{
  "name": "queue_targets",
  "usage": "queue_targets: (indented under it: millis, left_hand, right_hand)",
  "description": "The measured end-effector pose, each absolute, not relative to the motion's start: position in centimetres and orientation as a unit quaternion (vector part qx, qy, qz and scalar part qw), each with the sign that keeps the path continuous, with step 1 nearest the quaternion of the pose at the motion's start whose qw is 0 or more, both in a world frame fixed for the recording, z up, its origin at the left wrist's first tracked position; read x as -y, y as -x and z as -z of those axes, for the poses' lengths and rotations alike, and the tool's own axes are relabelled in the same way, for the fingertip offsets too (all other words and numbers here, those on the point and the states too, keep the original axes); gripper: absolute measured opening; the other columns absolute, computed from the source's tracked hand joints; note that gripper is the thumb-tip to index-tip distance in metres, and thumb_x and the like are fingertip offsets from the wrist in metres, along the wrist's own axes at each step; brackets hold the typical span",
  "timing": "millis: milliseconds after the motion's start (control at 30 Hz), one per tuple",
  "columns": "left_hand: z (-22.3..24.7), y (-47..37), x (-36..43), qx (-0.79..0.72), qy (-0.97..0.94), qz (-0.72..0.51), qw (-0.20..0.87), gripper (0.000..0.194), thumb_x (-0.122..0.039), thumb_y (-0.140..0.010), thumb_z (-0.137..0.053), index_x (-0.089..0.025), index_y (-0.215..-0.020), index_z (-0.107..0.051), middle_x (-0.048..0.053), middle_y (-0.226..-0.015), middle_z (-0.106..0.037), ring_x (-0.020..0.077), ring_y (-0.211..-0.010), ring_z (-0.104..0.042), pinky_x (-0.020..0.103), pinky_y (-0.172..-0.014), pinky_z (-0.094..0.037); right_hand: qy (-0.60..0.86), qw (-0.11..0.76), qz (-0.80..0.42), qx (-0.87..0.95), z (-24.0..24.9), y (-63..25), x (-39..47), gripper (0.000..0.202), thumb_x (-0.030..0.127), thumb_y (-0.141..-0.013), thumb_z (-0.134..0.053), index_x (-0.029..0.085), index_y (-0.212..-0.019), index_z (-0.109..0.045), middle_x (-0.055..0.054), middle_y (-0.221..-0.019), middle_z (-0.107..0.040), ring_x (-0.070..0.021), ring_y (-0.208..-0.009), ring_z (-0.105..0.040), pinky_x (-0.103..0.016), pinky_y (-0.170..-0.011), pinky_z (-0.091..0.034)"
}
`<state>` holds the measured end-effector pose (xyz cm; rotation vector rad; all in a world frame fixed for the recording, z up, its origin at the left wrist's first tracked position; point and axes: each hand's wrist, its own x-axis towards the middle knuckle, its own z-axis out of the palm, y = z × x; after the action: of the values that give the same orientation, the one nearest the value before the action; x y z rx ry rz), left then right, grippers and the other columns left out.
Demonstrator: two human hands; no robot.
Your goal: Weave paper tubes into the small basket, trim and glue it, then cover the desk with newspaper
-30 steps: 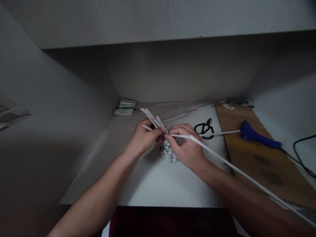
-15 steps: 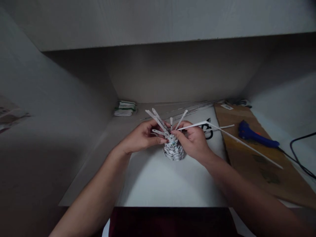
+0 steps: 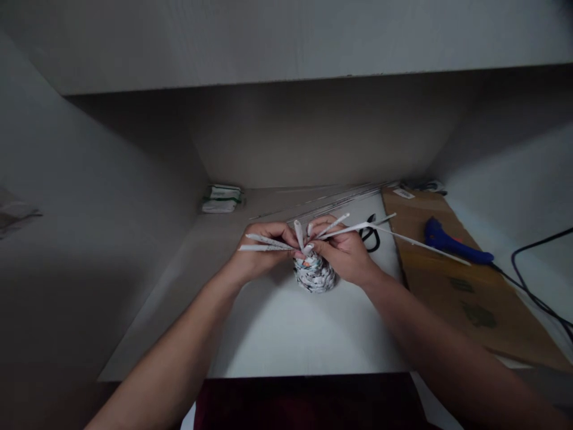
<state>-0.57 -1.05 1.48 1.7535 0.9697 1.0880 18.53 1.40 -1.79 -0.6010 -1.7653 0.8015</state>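
Observation:
A small rounded piece woven from rolled printed paper [image 3: 315,276] stands on the white tabletop, with several paper strips fanning out of its narrow top. My left hand [image 3: 264,246] is closed around the left side of that top, where strips [image 3: 268,242] lie across its fingers. On the other side, my right hand [image 3: 342,246] pinches a long folded paper strip [image 3: 416,242] close to the weave. The strip runs out to the right over the cardboard. Both thumbs nearly meet at the top of the weave, and the fingertips behind it are partly hidden.
Brown cardboard [image 3: 447,298] lies at the right, bearing a blue glue gun [image 3: 456,245] with a black cable. Black-handled scissors [image 3: 370,237] and thin paper rods [image 3: 335,202] are behind my hands. A wrapped packet [image 3: 222,199] sits back left; a shelf edge overhangs.
The left strips have tipped down toward the left over my left hand. The long strip's far end has swung up and inward. The woven piece looks slightly turned, and the view has shifted a little.

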Motion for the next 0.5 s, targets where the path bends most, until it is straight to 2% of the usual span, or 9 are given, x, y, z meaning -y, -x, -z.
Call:
queue_targets:
  millis: [67, 167, 233, 300, 400, 500]
  left_hand:
    - [-1.2, 0.4, 1.1, -0.4, -0.694, -0.442, 0.403, 0.019, -0.026, -0.066, -0.079, -0.015, -0.064, -0.064, 0.004, -0.074, -0.07, 0.0148, -0.07, -0.063, 0.027, -0.066, -0.049]
    - [-0.9, 0.3, 1.2, -0.411, -0.702, -0.444, 0.375, 0.017, -0.026, -0.069, -0.077, -0.016, -0.064, -0.064, 0.003, -0.07, -0.07, 0.0134, -0.065, -0.062, 0.025, -0.062, -0.048]
    - [-0.8, 0.3, 1.3, -0.424, -0.719, -0.438, 0.334, 0.011, -0.024, -0.072, -0.073, -0.017, -0.066, -0.067, 0.002, -0.067, -0.069, 0.0122, -0.062, -0.061, 0.023, -0.058, -0.046]
    - [-0.8, 0.2, 1.5, -0.443, -0.73, -0.435, 0.285, 0.009, -0.021, -0.074, -0.071, -0.017, -0.067, -0.068, 0.0, -0.065, -0.069, 0.0111, -0.06, -0.06, 0.022, -0.056, -0.043]
    - [-0.9, 0.0, 1.7, -0.45, -0.738, -0.446, 0.232, 0.011, -0.02, -0.072, -0.073, -0.017, -0.064, -0.067, -0.002, -0.063, -0.068, 0.0093, -0.057, -0.058, 0.02, -0.054, -0.041]
    - [-0.9, -0.1, 1.9, -0.434, -0.76, -0.445, 0.189, 0.011, -0.021, -0.075, -0.073, -0.018, -0.066, -0.066, -0.003, -0.064, -0.068, 0.0088, -0.058, -0.059, 0.02, -0.056, -0.041]
  right_hand:
    - [0.282, 0.524, -0.333, 0.731, 1.6, -18.5, -1.3, 0.001, 0.024, -0.08, -0.069, 0.023, -0.079, -0.069, -0.001, -0.087, -0.067, -0.0176, -0.09, -0.063, -0.037, -0.087, -0.048]
    - [0.354, 0.499, -0.318, 0.724, 1.1, -18.6, -0.8, 0.012, 0.031, -0.079, -0.072, 0.022, -0.087, -0.07, -0.001, -0.085, -0.07, -0.0184, -0.085, -0.065, -0.036, -0.082, -0.049]
    - [0.392, 0.482, -0.265, 0.738, 0.7, -18.7, -0.4, 0.017, 0.035, -0.078, -0.073, 0.023, -0.09, -0.07, -0.001, -0.085, -0.072, -0.0187, -0.082, -0.066, -0.036, -0.079, -0.05]
    - [0.412, 0.475, -0.169, 0.759, 0.3, -18.9, -0.1, 0.015, 0.037, -0.078, -0.074, 0.024, -0.084, -0.072, -0.002, -0.082, -0.072, -0.0199, -0.081, -0.066, -0.037, -0.078, -0.049]
    - [0.417, 0.471, -0.028, 0.777, 0.0, -19.2, 0.2, 0.008, 0.032, -0.077, -0.075, 0.024, -0.076, -0.073, -0.003, -0.079, -0.073, -0.0226, -0.082, -0.065, -0.04, -0.079, -0.048]
    - [0.402, 0.459, 0.013, 0.792, -0.1, -19.3, 0.4, 0.003, 0.024, -0.078, -0.071, 0.025, -0.076, -0.073, -0.001, -0.077, -0.072, -0.0214, -0.08, -0.063, -0.037, -0.075, -0.048]
